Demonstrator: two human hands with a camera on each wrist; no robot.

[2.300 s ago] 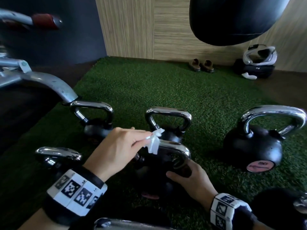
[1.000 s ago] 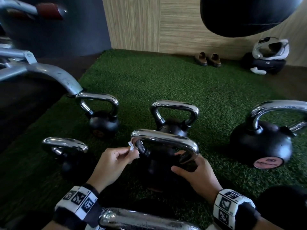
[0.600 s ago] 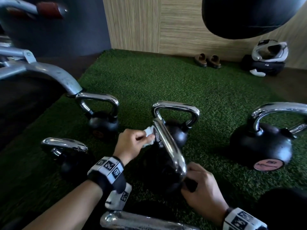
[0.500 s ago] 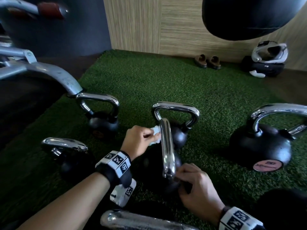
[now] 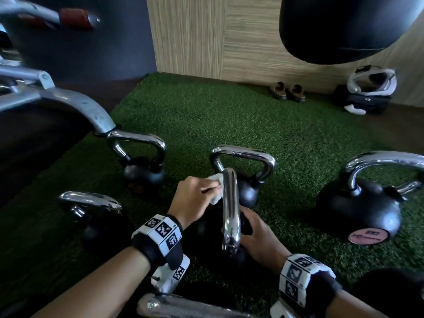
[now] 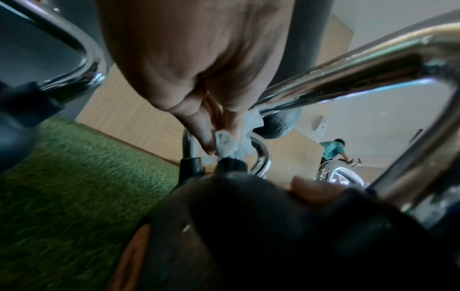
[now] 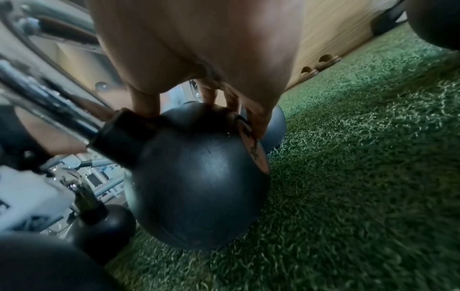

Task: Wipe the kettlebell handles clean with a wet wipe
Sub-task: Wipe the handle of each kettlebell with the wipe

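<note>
A black kettlebell [image 7: 199, 177] stands on the green turf, its chrome handle [image 5: 230, 207] turned end-on toward me. My left hand [image 5: 199, 198] pinches a crumpled white wet wipe [image 5: 217, 179] against the left side of that handle near its far end. In the left wrist view the wipe [image 6: 229, 145] sits between my fingertips, beside the chrome bar [image 6: 348, 74]. My right hand [image 5: 259, 237] grips the black ball just right of the handle, fingers [image 7: 256, 122] spread over its top and its label. Both hands hide most of the ball in the head view.
Several other kettlebells stand around: back left [image 5: 144, 173], directly behind [image 5: 247, 191], a large one right [image 5: 358, 210], one left [image 5: 91, 203], a handle [image 5: 183, 306] nearest me. A grey machine frame [image 5: 68, 102] reaches in left. A black punching bag [image 5: 344, 26] hangs above; shoes [image 5: 288, 91] by the wall.
The kettlebell has been turned under my right hand, so its handle went from crosswise to end-on. My left hand with the wipe moved from the handle's left post to its far end.
</note>
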